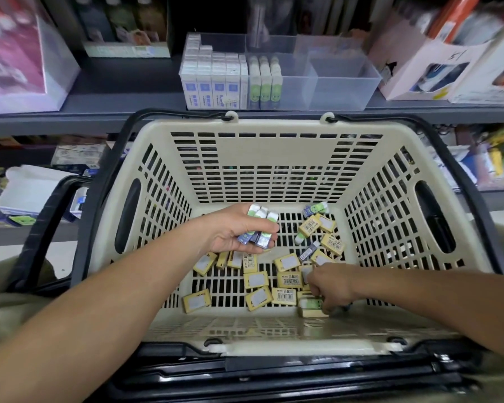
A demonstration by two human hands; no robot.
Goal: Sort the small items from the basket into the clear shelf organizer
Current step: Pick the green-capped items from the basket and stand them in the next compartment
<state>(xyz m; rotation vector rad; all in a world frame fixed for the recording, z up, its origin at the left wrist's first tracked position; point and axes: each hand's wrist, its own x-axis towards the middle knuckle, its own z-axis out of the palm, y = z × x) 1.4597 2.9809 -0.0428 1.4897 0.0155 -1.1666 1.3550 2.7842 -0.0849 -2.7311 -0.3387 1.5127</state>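
Inside the beige basket, the left hand grips three green-and-purple packets. The right hand curls round a green packet among yellow boxes at the basket's near wall. The clear organizer stands beyond the basket.

A grey shelf runs across the view. On it, at the left, stands a big pink box. Behind it, further back, lies a flat pale box with green print. At the right stands a pink carton, and just beside it a white carton. On the lower shelf a white stack lies at the left and blurred colourful packs at the right. A black frame crosses the bottom edge.
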